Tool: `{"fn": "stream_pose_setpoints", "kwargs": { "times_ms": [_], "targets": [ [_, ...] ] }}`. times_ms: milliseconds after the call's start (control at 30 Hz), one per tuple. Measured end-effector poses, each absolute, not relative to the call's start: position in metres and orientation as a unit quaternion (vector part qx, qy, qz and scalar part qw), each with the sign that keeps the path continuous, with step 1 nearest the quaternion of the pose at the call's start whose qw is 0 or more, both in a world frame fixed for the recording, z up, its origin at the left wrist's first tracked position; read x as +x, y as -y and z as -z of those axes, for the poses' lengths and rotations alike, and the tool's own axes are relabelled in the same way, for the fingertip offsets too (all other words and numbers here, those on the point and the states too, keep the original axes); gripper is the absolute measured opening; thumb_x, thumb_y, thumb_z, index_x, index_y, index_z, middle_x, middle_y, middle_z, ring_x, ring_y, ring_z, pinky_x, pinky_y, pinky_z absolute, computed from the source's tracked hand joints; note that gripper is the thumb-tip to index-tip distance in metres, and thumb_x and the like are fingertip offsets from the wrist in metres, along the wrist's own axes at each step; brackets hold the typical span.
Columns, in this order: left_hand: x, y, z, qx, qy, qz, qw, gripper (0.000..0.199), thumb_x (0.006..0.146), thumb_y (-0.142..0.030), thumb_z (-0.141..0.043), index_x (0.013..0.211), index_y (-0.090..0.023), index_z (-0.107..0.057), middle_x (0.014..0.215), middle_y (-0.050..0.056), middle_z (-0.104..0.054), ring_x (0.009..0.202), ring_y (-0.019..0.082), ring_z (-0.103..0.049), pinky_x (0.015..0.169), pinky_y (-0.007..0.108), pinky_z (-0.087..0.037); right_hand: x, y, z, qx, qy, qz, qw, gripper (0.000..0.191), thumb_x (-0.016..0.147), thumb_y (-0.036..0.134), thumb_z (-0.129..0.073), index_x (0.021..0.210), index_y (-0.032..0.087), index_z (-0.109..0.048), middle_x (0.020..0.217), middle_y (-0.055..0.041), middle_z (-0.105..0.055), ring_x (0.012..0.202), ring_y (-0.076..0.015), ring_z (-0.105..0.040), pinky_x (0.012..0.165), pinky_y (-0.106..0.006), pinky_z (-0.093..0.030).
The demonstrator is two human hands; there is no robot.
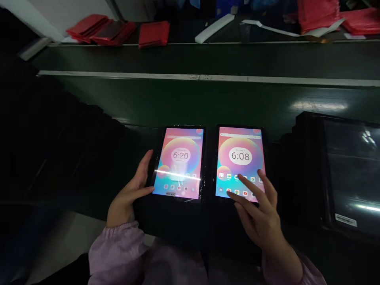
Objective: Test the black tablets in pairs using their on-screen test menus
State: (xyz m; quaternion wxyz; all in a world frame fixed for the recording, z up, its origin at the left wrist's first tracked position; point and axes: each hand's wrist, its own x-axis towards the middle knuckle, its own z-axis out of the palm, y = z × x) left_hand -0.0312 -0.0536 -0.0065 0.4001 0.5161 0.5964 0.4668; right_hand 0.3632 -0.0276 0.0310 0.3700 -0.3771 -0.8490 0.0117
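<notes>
Two lit tablets lie side by side on the dark work surface in front of me. The left tablet [185, 180] reads 6:20 and has a bright glare streak across its screen. My left hand [132, 190] rests at its left edge, thumb by the lower left corner and fingers stretched along the side. On the right tablet [240, 168] the clock reads 6:08 above rows of app icons. Over its lower part my right hand [263, 211] has its fingers spread, with fingertips at the icons; whether they touch the glass I cannot tell.
To the right stands a stack of dark tablets [353, 170], the top one with a white label. Red pouches [153, 34] and a white strip [214, 28] lie on the ledge at the back. A pale edge strip [133, 76] runs below it. Dark stacked shapes fill the left.
</notes>
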Motion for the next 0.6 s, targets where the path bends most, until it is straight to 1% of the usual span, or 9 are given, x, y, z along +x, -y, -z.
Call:
{"fn": "stream_pose_setpoints", "kwargs": {
  "times_ms": [100, 200, 267, 333, 400, 433, 500, 533, 600],
  "targets": [
    [-0.032, 0.050, -0.003, 0.526, -0.603, -0.435, 0.414, 0.126, 0.066, -0.054, -0.095, 0.174, -0.027, -0.036, 0.185, 0.010, -0.031, 0.173, 0.040, -0.010, 0.137, 0.053, -0.021, 0.368, 0.027, -0.032, -0.395, 0.825, -0.021, 0.403, 0.033, 0.102, 0.010, -0.062, 0.124, 0.030, -0.077, 0.146, -0.0055, -0.072, 0.161, -0.0365, -0.045, 0.114, -0.058, -0.060],
    [-0.028, 0.047, -0.011, 0.525, -0.623, -0.404, 0.416, 0.133, 0.064, -0.056, -0.096, 0.176, -0.024, -0.031, 0.185, 0.013, -0.030, 0.173, 0.042, -0.007, 0.137, 0.056, -0.022, 0.369, 0.026, -0.032, -0.402, 0.815, -0.025, 0.417, 0.034, 0.102, 0.008, -0.060, 0.121, 0.030, -0.078, 0.142, -0.0055, -0.074, 0.155, -0.0359, -0.053, 0.112, -0.056, -0.061],
    [-0.027, 0.049, -0.010, 0.529, -0.628, -0.396, 0.410, 0.131, 0.066, -0.056, -0.096, 0.176, -0.027, -0.030, 0.185, 0.013, -0.027, 0.173, 0.043, -0.003, 0.137, 0.059, -0.019, 0.369, 0.025, -0.034, -0.399, 0.812, -0.020, 0.426, 0.035, 0.102, 0.008, -0.061, 0.121, 0.031, -0.079, 0.138, -0.0050, -0.076, 0.150, -0.0359, -0.058, 0.109, -0.055, -0.062],
    [-0.030, 0.052, -0.003, 0.537, -0.613, -0.408, 0.411, 0.123, 0.071, -0.054, -0.095, 0.175, -0.032, -0.032, 0.187, 0.009, -0.025, 0.174, 0.041, 0.000, 0.138, 0.060, -0.015, 0.371, 0.023, -0.035, -0.397, 0.810, -0.005, 0.432, 0.035, 0.101, 0.008, -0.063, 0.121, 0.031, -0.081, 0.135, -0.0048, -0.077, 0.146, -0.0354, -0.062, 0.108, -0.053, -0.063],
    [-0.035, 0.053, 0.007, 0.536, -0.584, -0.443, 0.420, 0.114, 0.074, -0.051, -0.094, 0.173, -0.038, -0.037, 0.187, 0.005, -0.025, 0.174, 0.040, -0.003, 0.139, 0.060, -0.012, 0.375, 0.019, -0.037, -0.412, 0.800, 0.009, 0.437, 0.035, 0.102, 0.009, -0.062, 0.122, 0.030, -0.081, 0.134, -0.0053, -0.077, 0.144, -0.0339, -0.064, 0.107, -0.050, -0.064],
    [-0.039, 0.051, 0.011, 0.524, -0.572, -0.470, 0.421, 0.110, 0.074, -0.050, -0.094, 0.170, -0.040, -0.041, 0.186, 0.004, -0.028, 0.174, 0.041, -0.007, 0.139, 0.061, -0.012, 0.377, 0.018, -0.037, -0.429, 0.791, 0.011, 0.436, 0.034, 0.103, 0.011, -0.061, 0.124, 0.030, -0.081, 0.135, -0.0060, -0.077, 0.144, -0.0333, -0.064, 0.107, -0.050, -0.064],
    [-0.045, 0.042, 0.018, 0.479, -0.561, -0.529, 0.419, 0.102, 0.069, -0.052, -0.096, 0.162, -0.040, -0.054, 0.179, 0.007, -0.043, 0.172, 0.044, -0.018, 0.138, 0.064, -0.016, 0.382, 0.014, -0.035, -0.486, 0.766, -0.002, 0.422, 0.033, 0.109, 0.021, -0.058, 0.134, 0.030, -0.076, 0.141, -0.0087, -0.074, 0.144, -0.0330, -0.064, 0.109, -0.051, -0.063],
    [-0.047, 0.034, 0.019, 0.450, -0.560, -0.554, 0.420, 0.098, 0.066, -0.053, -0.096, 0.156, -0.039, -0.060, 0.173, 0.009, -0.051, 0.170, 0.046, -0.023, 0.137, 0.065, -0.019, 0.383, 0.012, -0.034, -0.520, 0.747, -0.013, 0.414, 0.035, 0.111, 0.028, -0.056, 0.141, 0.030, -0.072, 0.146, -0.0108, -0.071, 0.144, -0.0334, -0.064, 0.109, -0.053, -0.062],
    [-0.048, 0.012, 0.016, 0.399, -0.560, -0.593, 0.418, 0.083, 0.062, -0.054, -0.096, 0.140, -0.035, -0.072, 0.159, 0.012, -0.065, 0.165, 0.047, -0.034, 0.135, 0.067, -0.027, 0.383, 0.007, -0.029, -0.585, 0.704, -0.046, 0.399, 0.046, 0.114, 0.046, -0.050, 0.154, 0.028, -0.062, 0.154, -0.0160, -0.065, 0.145, -0.0355, -0.063, 0.109, -0.057, -0.061]
  ]
}}
